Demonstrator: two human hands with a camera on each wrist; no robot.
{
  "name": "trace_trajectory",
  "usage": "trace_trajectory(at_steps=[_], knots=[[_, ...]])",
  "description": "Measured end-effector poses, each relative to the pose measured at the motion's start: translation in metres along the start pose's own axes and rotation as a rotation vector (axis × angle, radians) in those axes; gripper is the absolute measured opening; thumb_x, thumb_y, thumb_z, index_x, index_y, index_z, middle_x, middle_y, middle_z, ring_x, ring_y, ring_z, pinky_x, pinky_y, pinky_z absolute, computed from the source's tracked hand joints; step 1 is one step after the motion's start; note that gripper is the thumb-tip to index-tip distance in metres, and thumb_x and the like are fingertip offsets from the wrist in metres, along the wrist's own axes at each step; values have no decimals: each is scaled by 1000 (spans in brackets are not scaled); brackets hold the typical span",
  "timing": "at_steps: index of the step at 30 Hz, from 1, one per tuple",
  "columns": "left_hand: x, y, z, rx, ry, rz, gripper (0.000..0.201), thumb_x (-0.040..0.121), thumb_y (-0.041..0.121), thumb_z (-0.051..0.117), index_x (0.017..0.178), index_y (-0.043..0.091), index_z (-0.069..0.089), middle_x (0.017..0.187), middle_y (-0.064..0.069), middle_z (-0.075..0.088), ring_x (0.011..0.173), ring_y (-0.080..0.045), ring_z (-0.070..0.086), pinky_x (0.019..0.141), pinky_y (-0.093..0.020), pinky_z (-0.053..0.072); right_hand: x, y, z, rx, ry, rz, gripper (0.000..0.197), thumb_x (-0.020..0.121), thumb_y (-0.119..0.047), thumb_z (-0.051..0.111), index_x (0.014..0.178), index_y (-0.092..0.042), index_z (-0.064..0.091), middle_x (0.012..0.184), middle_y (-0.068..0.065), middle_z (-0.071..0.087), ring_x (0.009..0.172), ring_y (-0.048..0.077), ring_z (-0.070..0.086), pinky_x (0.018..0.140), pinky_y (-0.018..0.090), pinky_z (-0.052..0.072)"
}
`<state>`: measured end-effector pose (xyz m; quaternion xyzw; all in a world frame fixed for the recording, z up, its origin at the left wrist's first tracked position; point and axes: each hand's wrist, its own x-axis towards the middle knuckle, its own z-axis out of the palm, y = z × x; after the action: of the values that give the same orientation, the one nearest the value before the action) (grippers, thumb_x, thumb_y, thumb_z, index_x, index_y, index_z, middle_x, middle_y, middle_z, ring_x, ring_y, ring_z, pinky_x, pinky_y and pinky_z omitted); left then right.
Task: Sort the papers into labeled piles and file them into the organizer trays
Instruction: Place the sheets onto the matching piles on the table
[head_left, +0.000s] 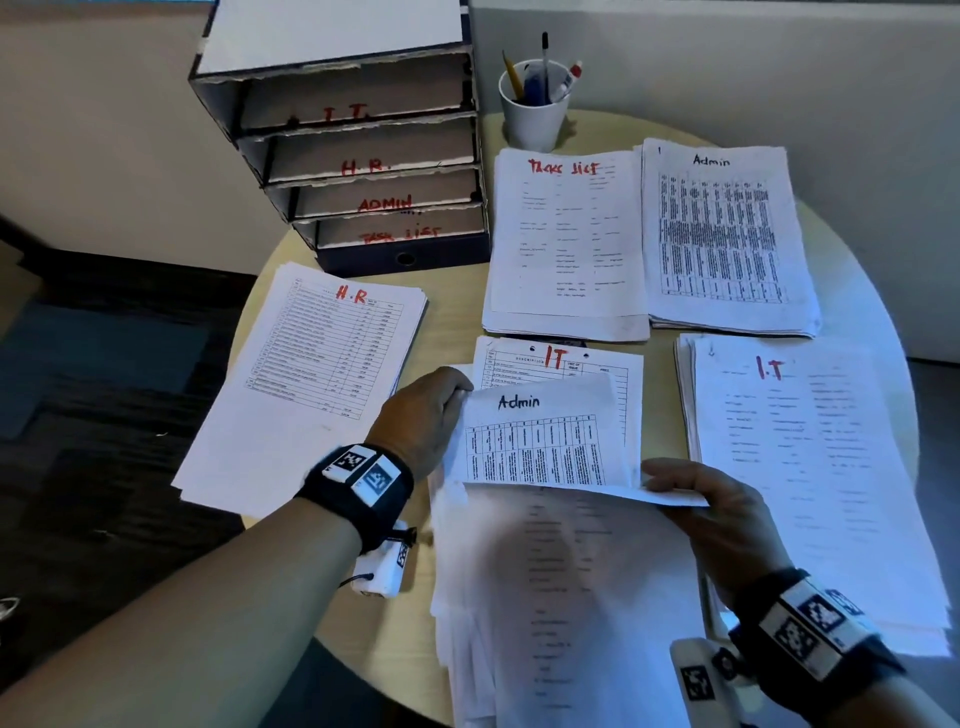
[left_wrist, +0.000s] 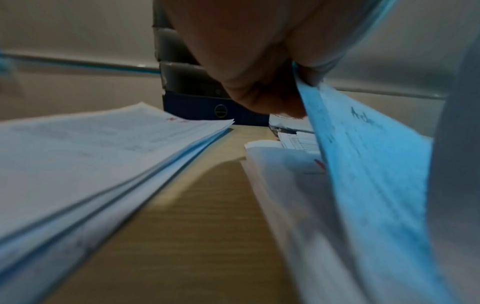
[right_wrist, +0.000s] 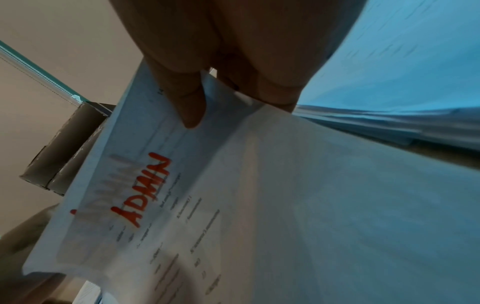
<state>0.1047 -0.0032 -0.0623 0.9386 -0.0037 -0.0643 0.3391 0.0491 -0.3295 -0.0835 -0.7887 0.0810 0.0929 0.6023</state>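
Observation:
An Admin sheet (head_left: 535, 441) with a printed table is lifted and bent over the unsorted stack (head_left: 561, 597) at the table's near edge. My left hand (head_left: 457, 395) grips its left edge, and the fingers (left_wrist: 259, 82) show curled on the paper (left_wrist: 363, 164). My right hand (head_left: 660, 483) pinches its lower right corner between thumb and fingers (right_wrist: 192, 102). Under the lifted sheet, the right wrist view shows a page headed ADMIN in red (right_wrist: 145, 191). The Admin pile (head_left: 727, 234) lies at the far right. The cardboard organizer (head_left: 363, 156) has trays labelled I.T., H.R., ADMIN and TASK LIST.
The H.R. pile (head_left: 322, 364) lies left of my left hand. The Task List pile (head_left: 566, 244) sits beside the Admin pile, and the I.T pile (head_left: 810, 467) is at the right. A loose IT sheet (head_left: 561, 358) lies behind the lifted page. A white cup of pens (head_left: 535, 104) stands at the back.

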Motion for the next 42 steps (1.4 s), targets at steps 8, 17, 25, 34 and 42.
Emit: trace_trajectory(at_steps=[8,17,25,34,42], knots=[[0,-4,3,-309,-61,-305,25,89,7,70,104,25,63,75,8,62,70,-13,60,64,-18,48,-1,-3,0,-3,-29,112,22,81,1,74,79,-21,78,92,-8,77,93,15,70,84,30,53],[-10,-1,-7,-251,-5,-140,38,89,46,69,70,14,58,56,3,51,55,-13,46,55,-27,40,23,-9,1,102,-47,119,20,78,7,75,73,-12,75,108,-2,74,106,22,67,93,39,49],[-25,21,-22,-123,-187,307,33,97,52,49,87,22,59,72,10,52,70,-8,54,62,-30,45,69,-26,10,43,-186,113,30,78,6,75,66,-21,75,138,-8,58,122,12,59,108,34,41],[-41,33,-32,-549,-212,42,23,74,20,79,75,35,62,71,8,62,67,-15,54,64,-28,47,73,-39,17,218,-237,123,27,77,14,71,67,-10,72,129,-7,65,116,13,64,100,33,50],[-29,25,-31,-765,-16,-95,31,67,4,87,71,12,58,57,11,47,54,-6,42,51,-17,39,79,-50,37,-83,-95,18,36,75,3,76,60,-30,73,70,-20,71,65,0,63,65,19,50]])
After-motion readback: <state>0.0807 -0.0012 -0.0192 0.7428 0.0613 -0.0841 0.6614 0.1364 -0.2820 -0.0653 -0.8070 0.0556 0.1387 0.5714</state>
